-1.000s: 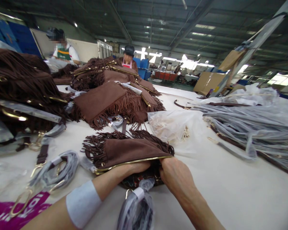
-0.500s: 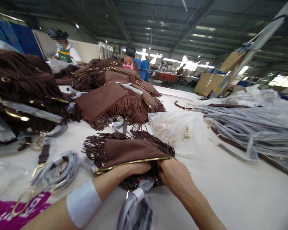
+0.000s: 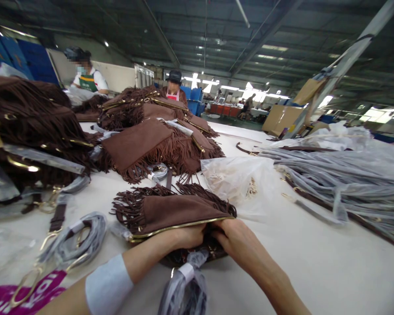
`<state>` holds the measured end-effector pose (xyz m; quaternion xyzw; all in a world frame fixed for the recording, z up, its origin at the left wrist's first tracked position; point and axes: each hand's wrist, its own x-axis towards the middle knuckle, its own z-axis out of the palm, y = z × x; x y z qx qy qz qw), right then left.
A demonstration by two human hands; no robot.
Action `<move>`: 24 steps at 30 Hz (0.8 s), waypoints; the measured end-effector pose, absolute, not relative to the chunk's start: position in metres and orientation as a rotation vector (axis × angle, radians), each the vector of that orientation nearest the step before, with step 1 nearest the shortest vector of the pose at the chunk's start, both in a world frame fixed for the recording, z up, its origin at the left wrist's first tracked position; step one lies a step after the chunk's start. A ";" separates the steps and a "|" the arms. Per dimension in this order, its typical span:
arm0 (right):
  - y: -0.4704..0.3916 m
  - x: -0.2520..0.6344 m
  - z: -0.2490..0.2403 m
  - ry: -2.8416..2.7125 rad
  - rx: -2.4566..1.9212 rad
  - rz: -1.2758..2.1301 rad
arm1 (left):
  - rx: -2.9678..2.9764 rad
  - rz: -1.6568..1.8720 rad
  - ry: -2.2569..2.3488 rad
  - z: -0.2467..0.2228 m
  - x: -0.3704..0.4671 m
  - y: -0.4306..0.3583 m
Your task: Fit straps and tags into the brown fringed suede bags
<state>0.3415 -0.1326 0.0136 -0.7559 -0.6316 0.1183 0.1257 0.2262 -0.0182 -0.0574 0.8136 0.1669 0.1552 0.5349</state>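
Observation:
A dark brown fringed handbag (image 3: 180, 211) lies on the table in front of me, its gold zip open along the near edge. My left hand (image 3: 192, 236) reaches into the bag's mouth, its fingers hidden inside. At the right end of the zip my right hand (image 3: 236, 236) is closed on the edge of the opening, thumb bent and fingertips out of sight. Under my hands a patch of dark patterned lining or fabric shows. A coiled strap (image 3: 185, 288) in clear plastic with a white band lies just below the bag.
Fringed brown bags (image 3: 138, 142) are heaped behind, with another pile (image 3: 29, 118) at left. A wrapped strap coil (image 3: 80, 240) lies left. A plastic bag (image 3: 239, 179) stands behind right; many wrapped straps (image 3: 328, 175) cover the right side. Two co-workers (image 3: 88, 81) are across the table.
My right hand's thumb shows more at the bag's opening, and the left hand has shifted slightly. The bag stays in nearly the same place; the view has tilted a little.

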 end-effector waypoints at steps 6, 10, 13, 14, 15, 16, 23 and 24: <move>-0.136 0.343 0.023 -1.460 -1.657 0.632 | 2.093 0.118 0.389 0.012 0.208 -0.004; -0.134 0.340 0.023 -1.095 -1.293 0.998 | 1.652 0.154 0.326 0.018 0.206 0.001; -0.129 0.337 0.020 -0.895 -1.100 1.054 | 1.341 0.177 0.251 0.009 0.210 -0.003; -0.127 0.336 0.019 -0.852 -1.062 1.041 | 1.297 0.180 0.236 0.008 0.211 -0.005; -0.126 0.334 0.017 -0.818 -1.033 1.023 | 1.285 0.192 0.219 0.008 0.212 -0.008; -0.124 0.333 0.015 -0.792 -1.010 1.004 | 1.298 0.214 0.204 0.008 0.213 -0.011; -0.122 0.330 0.008 -0.720 -0.923 0.959 | 1.433 0.305 0.289 0.011 0.215 -0.020; -0.122 0.330 0.009 -0.722 -0.913 0.962 | 1.447 0.285 0.319 0.010 0.215 -0.019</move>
